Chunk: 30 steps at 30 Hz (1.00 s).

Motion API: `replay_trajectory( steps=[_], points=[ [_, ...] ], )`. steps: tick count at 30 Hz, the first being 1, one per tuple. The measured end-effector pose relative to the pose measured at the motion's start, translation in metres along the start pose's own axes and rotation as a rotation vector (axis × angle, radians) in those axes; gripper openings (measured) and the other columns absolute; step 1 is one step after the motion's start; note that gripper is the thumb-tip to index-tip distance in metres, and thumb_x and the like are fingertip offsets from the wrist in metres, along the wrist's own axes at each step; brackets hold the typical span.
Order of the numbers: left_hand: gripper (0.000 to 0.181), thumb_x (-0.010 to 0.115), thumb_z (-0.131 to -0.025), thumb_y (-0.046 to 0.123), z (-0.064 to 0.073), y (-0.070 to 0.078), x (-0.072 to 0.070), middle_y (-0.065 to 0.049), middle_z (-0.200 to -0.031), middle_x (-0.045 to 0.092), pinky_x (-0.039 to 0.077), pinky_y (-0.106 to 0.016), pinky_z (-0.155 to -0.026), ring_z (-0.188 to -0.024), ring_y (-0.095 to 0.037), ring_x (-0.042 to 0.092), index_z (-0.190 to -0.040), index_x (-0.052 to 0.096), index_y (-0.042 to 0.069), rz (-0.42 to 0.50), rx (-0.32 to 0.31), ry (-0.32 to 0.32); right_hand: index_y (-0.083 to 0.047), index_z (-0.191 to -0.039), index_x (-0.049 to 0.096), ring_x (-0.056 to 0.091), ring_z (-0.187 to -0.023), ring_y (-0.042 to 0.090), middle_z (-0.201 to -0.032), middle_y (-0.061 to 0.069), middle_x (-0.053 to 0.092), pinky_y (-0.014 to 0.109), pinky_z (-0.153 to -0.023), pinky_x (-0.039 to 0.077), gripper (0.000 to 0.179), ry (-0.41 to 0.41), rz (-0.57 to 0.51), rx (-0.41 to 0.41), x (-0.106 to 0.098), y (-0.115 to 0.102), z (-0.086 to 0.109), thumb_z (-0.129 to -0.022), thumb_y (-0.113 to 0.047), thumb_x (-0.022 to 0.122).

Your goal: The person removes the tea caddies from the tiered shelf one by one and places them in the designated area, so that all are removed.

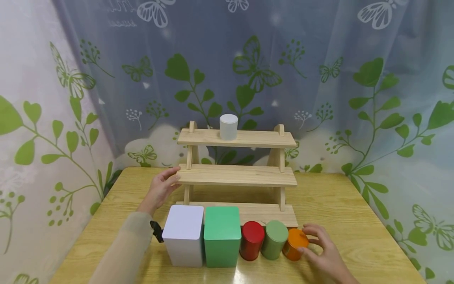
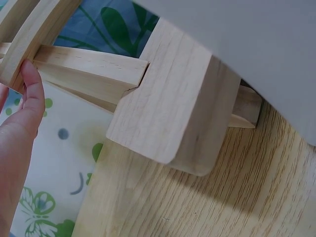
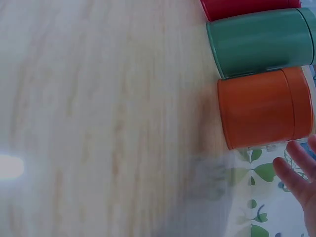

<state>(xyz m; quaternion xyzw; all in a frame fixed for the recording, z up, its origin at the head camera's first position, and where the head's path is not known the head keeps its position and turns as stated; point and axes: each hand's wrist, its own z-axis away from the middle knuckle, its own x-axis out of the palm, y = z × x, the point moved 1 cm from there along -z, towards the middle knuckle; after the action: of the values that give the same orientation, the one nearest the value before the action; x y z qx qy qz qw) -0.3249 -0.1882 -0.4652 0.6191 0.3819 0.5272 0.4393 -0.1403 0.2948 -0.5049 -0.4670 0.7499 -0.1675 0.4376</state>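
A three-tier wooden stand [image 1: 235, 175] stands on the table, with one white tin [image 1: 228, 128] on its top shelf. My left hand [image 1: 164, 188] holds the left end of the middle shelf, thumb and fingers at its edge; the left wrist view shows the fingers [image 2: 32, 91] on the wood. In front, a row has a white box [image 1: 183, 236], a green box [image 1: 222, 236], a red tin [image 1: 252, 240], a light green tin [image 1: 274, 240] and an orange tin [image 1: 293, 246]. My right hand [image 1: 324, 252] is spread beside the orange tin's lid, fingers [image 3: 291, 180] near its side.
The wood-grain table [image 1: 340, 213] extends on both sides of the stand. A curtain with leaves and butterflies [image 1: 255, 59] hangs behind and along the sides. A black strap [image 1: 156, 231] is on the left wrist, close to the white box.
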Motion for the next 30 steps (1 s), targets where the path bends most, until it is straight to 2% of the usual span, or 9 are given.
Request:
replay_trajectory(
  steps=[6,11,15,19,24,30],
  points=[
    [0.051,0.055,-0.092,0.0,0.005,0.006,0.004,-0.017,-0.136,0.034,0.049,-0.029,-0.083,-0.101,-0.015,0.053,-0.137,0.034,-0.01,-0.014,-0.014,-0.007,-0.001,-0.117,0.056,0.048,-0.111,0.005,-0.124,0.013,0.05,0.018,-0.079,0.048,0.049,0.034,0.022,-0.003,-0.005,-0.004,-0.005,-0.073,0.013,0.071],
    [0.051,0.053,-0.093,0.0,0.008,0.01,0.007,-0.017,-0.135,0.034,0.048,-0.029,-0.085,-0.101,-0.015,0.053,-0.137,0.032,-0.012,-0.033,-0.001,-0.024,0.004,-0.116,0.055,0.047,-0.114,0.004,-0.125,0.025,0.048,0.015,-0.083,0.046,0.047,0.04,0.027,-0.002,-0.011,-0.024,-0.015,-0.073,0.015,0.07],
    [0.05,0.055,-0.092,0.0,0.005,0.007,0.005,-0.015,-0.132,0.037,0.049,-0.029,-0.083,-0.1,-0.016,0.054,-0.136,0.034,-0.011,-0.007,-0.007,-0.015,0.008,-0.117,0.054,0.045,-0.115,0.001,-0.124,0.03,0.047,0.013,-0.084,0.043,0.045,0.045,0.047,-0.004,-0.014,-0.04,-0.025,-0.074,0.015,0.068],
    [0.053,0.06,-0.09,0.003,0.0,0.001,0.0,-0.013,-0.131,0.038,0.049,-0.029,-0.082,-0.101,-0.017,0.054,-0.136,0.037,-0.01,0.014,-0.004,-0.006,0.01,-0.116,0.054,0.044,-0.116,0.0,-0.122,0.03,0.048,0.011,-0.087,0.04,0.044,0.086,0.08,-0.012,-0.014,-0.046,-0.032,-0.074,0.017,0.067],
    [0.054,0.062,-0.089,0.006,-0.002,-0.002,-0.002,-0.013,-0.13,0.04,0.05,-0.028,-0.081,-0.101,-0.017,0.054,-0.134,0.039,-0.009,0.006,0.019,0.002,0.01,-0.116,0.055,0.043,-0.118,0.002,-0.122,0.03,0.049,0.008,-0.089,0.037,0.044,0.118,0.1,-0.027,-0.014,-0.045,-0.04,-0.074,0.017,0.067],
    [0.052,0.06,-0.09,0.004,-0.002,-0.003,-0.002,-0.013,-0.13,0.04,0.05,-0.028,-0.08,-0.1,-0.017,0.054,-0.134,0.039,-0.01,-0.007,0.015,0.013,0.005,-0.118,0.057,0.043,-0.118,0.002,-0.124,0.024,0.05,0.009,-0.089,0.037,0.048,0.128,0.122,-0.055,-0.011,-0.022,-0.046,-0.073,0.016,0.069]
  ],
)
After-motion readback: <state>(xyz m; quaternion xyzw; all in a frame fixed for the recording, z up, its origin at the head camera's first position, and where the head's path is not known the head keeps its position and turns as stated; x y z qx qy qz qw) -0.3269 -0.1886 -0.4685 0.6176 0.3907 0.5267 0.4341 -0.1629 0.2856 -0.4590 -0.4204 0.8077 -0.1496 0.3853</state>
